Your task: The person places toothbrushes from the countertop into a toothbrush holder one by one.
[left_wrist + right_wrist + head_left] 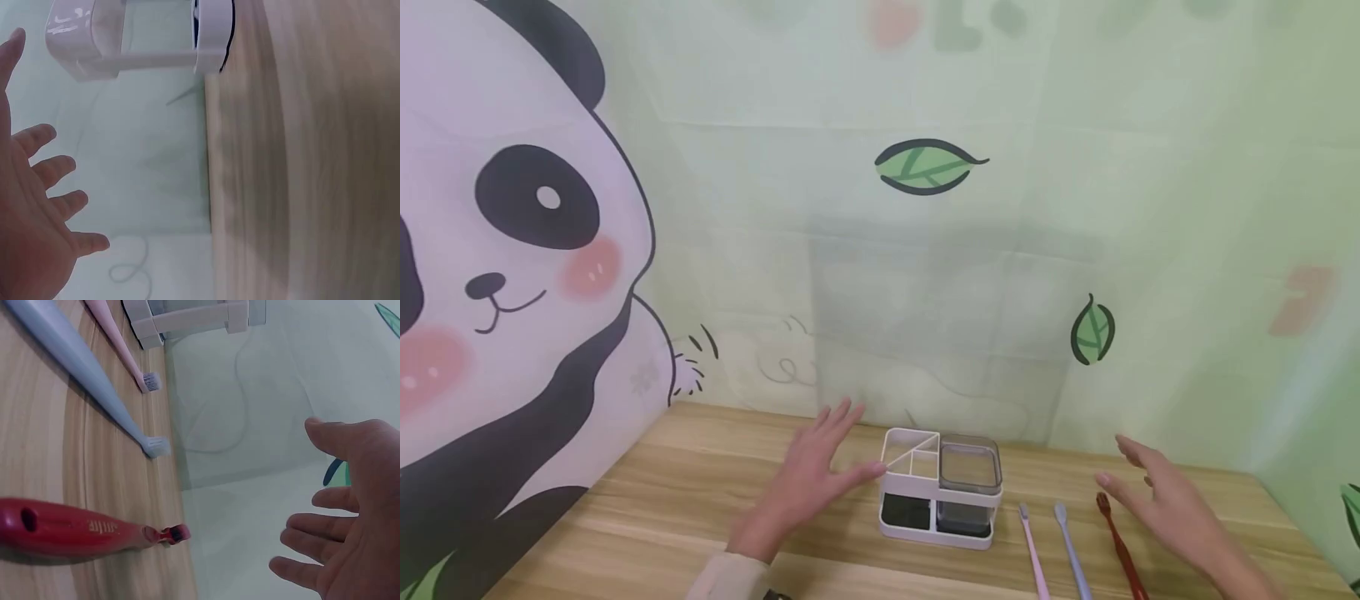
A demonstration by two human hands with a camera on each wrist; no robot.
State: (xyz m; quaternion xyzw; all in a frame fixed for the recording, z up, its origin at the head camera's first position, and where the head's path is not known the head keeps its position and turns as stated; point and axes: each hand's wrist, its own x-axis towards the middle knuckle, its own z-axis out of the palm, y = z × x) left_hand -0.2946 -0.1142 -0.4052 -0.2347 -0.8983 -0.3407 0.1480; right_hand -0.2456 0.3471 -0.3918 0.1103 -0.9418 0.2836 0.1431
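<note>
A white toothbrush holder point(910, 483) with divided top slots and a clear cup point(970, 467) at its right stands on the table. My left hand point(812, 475) is raised at the holder's left side with fingers spread; its thumb reaches the upper left edge, and whether it touches I cannot tell. To the right of the holder lie a pink toothbrush point(1033, 550), a blue toothbrush point(1072, 550) and a red toothbrush point(1122, 546). Above and right of the red one hovers my right hand point(1172, 508), fingers extended, holding nothing.
The wooden table point(662, 500) ends at a pale green cloth backdrop point(737, 208) with printed leaves. A large printed panda point(512, 333) covers the left side. Part of a dark object point(777, 595) shows by the left sleeve at the bottom edge.
</note>
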